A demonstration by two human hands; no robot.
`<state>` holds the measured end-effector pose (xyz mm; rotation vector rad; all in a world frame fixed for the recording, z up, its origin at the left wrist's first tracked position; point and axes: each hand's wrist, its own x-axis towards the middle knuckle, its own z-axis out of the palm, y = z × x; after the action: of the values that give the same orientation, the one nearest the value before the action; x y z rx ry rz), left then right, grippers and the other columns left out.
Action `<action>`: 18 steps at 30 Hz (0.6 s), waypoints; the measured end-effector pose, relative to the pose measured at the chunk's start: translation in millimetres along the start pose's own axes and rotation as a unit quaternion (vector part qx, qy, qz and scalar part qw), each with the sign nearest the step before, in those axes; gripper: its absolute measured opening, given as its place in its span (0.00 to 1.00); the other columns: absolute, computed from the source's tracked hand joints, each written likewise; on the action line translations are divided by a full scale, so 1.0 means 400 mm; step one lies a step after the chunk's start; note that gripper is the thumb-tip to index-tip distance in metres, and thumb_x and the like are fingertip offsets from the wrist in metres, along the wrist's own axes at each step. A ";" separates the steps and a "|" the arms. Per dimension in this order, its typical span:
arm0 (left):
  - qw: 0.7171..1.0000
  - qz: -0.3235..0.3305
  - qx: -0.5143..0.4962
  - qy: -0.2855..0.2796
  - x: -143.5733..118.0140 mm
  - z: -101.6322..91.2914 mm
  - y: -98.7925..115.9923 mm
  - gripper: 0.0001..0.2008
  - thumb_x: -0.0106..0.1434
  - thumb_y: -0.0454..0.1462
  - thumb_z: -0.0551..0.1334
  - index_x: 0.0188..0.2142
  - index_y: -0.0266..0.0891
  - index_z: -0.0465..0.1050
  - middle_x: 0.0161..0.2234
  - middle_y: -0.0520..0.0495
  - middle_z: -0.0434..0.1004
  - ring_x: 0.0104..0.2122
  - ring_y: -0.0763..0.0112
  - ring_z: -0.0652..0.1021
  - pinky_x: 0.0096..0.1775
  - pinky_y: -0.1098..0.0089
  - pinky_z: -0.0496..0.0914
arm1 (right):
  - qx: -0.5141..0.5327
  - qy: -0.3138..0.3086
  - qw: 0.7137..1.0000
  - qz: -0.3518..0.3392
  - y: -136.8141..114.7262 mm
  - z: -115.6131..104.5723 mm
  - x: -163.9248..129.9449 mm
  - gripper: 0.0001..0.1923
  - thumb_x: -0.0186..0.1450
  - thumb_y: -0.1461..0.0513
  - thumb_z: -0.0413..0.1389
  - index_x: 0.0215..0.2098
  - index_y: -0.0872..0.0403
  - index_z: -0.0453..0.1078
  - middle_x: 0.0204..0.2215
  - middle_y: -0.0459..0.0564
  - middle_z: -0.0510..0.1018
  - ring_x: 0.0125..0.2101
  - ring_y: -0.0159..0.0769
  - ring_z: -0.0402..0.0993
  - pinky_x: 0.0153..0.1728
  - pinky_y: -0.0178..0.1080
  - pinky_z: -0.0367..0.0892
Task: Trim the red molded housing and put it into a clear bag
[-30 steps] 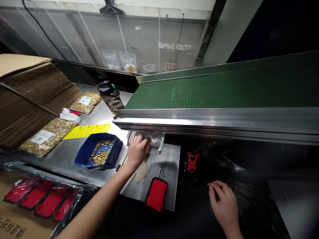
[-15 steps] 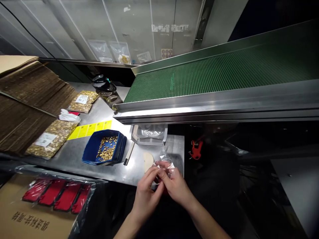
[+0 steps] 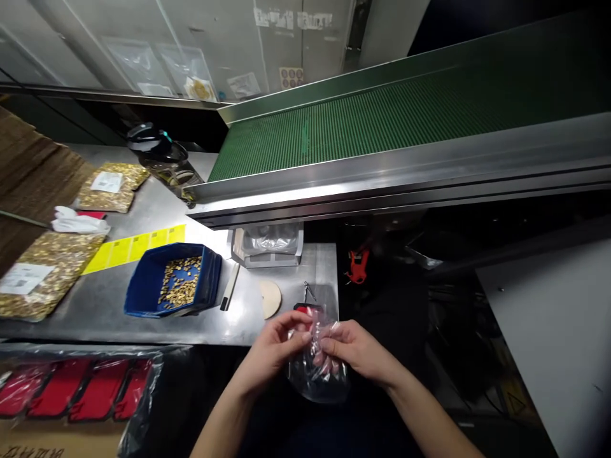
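Observation:
Both my hands hold a small clear plastic bag [image 3: 316,375] at its top edge, just in front of the steel table's near edge. My left hand [image 3: 274,346] pinches one side of the bag's mouth and my right hand [image 3: 356,348] pinches the other. The bag hangs down between them. A red pouch [image 3: 300,308] lies on the table right behind the bag, mostly hidden by my fingers. A box of clear bags [image 3: 267,245] sits under the conveyor's rail.
A blue tray [image 3: 147,286] of small gold parts stands left on the steel table [image 3: 119,305], with a wooden disc [image 3: 270,298], yellow labels [image 3: 128,247], gold-part bags [image 3: 41,273] and a jar [image 3: 160,156]. A green conveyor [image 3: 382,121] runs behind. Red pouches [image 3: 76,394] lie in plastic lower left.
My left hand left the box of bags and met my right hand at the table edge. Both now hold a clear bag, which hangs lower than half a second ago. The view shifted right.

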<state>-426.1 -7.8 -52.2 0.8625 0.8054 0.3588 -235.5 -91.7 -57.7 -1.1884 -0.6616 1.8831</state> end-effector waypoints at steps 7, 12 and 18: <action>0.978 0.061 0.037 0.197 0.025 -0.071 0.001 0.19 0.58 0.48 0.75 0.42 0.40 0.75 0.20 0.60 0.61 0.18 0.82 0.59 0.21 0.81 0.52 | 0.006 0.162 0.987 0.011 0.035 -0.075 -0.062 0.22 0.60 0.49 0.69 0.40 0.60 0.79 0.33 0.55 0.84 0.28 0.31 0.77 0.30 0.32 0.69; 0.974 0.062 0.046 0.215 0.025 -0.091 -0.018 0.21 0.58 0.48 0.75 0.45 0.41 0.74 0.27 0.57 0.67 0.21 0.82 0.62 0.23 0.81 0.56 | 0.011 0.186 0.982 -0.029 0.040 -0.073 -0.053 0.20 0.62 0.49 0.68 0.38 0.58 0.76 0.32 0.52 0.83 0.28 0.31 0.75 0.31 0.33 0.67; 0.939 0.138 0.172 0.263 0.012 -0.084 -0.026 0.24 0.63 0.49 0.69 0.55 0.45 0.72 0.38 0.50 0.72 0.29 0.72 0.71 0.28 0.72 0.64 | -0.031 0.176 0.981 -0.079 0.032 -0.058 -0.026 0.20 0.63 0.47 0.66 0.33 0.56 0.72 0.29 0.45 0.76 0.31 0.32 0.71 0.37 0.34 0.65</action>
<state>-448.6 6.6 -75.8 1.2366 1.2716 0.7321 -216.4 -107.2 -72.1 -1.4205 -0.6017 1.4812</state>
